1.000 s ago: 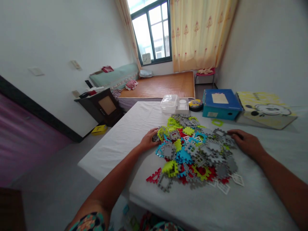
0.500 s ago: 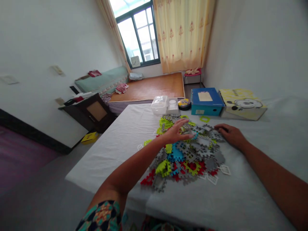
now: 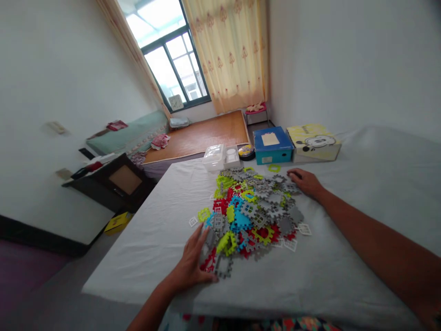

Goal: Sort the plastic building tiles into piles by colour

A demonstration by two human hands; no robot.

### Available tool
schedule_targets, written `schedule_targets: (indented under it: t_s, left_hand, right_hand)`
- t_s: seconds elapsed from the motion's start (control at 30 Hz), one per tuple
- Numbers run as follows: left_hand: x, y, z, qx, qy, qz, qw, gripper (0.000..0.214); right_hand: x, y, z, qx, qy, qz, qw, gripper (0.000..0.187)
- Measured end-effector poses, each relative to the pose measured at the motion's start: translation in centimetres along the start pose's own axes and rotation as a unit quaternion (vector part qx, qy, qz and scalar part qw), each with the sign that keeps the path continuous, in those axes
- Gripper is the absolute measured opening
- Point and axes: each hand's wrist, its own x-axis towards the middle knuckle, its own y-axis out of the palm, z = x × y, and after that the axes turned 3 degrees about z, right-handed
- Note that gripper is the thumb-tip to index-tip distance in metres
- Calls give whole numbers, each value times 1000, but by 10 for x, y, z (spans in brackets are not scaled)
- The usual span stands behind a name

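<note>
A heap of flat plastic building panels (image 3: 243, 221) with toothed edges lies on the white-covered table, in grey, red, blue and lime green; some have window cut-outs. At its near left corner my left hand (image 3: 193, 261) is open, fingers and thumb spread around a red panel (image 3: 208, 263) and beside a grey frame panel (image 3: 223, 265). My right hand (image 3: 307, 183) rests at the far right edge of the heap. Its fingers are curled together by the grey panels (image 3: 284, 183); what they hold, if anything, is hidden. Small white lattice pieces (image 3: 304, 229) lie around the edges.
Along the table's far side stand a clear plastic box (image 3: 214, 157), a white tray (image 3: 232, 157), a round tin (image 3: 246, 152), a blue box (image 3: 274, 145) and a yellow cartoon box (image 3: 313, 142). A lime ring (image 3: 274, 168) lies before the blue box. Beyond is a bed (image 3: 210, 133).
My left hand has come from above the middle of the heap down to its near left corner. My right hand stays by the far right edge. The whole view has shifted and tilted.
</note>
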Motion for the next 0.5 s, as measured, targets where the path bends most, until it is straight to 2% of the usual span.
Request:
schedule_targets:
  t_s: [0.13,0.27,0.5]
  left_hand:
    - [34,12,-19,7,62,-53,997,128]
    - [65,14,-35,1,137,-108,985,107]
    - [104,14,-72,18,188,-169,967,89]
  right_hand:
    - [2,5,-3,-10,4,-28,1000,33]
    - [2,6,-3,-1,-13,-35,999,28]
    - [6,5,-1,7,-20,-41,999,26]
